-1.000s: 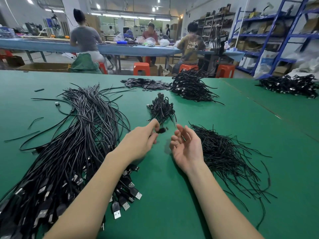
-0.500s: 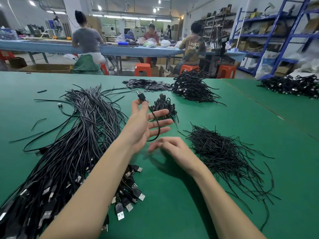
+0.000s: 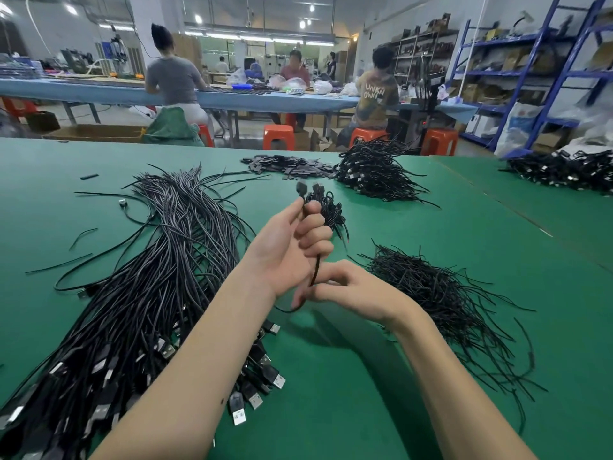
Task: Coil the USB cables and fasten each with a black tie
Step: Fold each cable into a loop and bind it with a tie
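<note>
Curled now, left grip [image 3: 292,247] holds thin black cable [image 3: 315,270]; right grip [image 3: 345,287] pinches it.

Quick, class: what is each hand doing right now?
Left hand: fingers curled round a cable, plug end up.
Right hand: pinches the same cable lower down.

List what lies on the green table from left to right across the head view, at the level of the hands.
Loose cable bundle → left hand gripping a cable → right hand pinching the same cable → pile of black ties.
</note>
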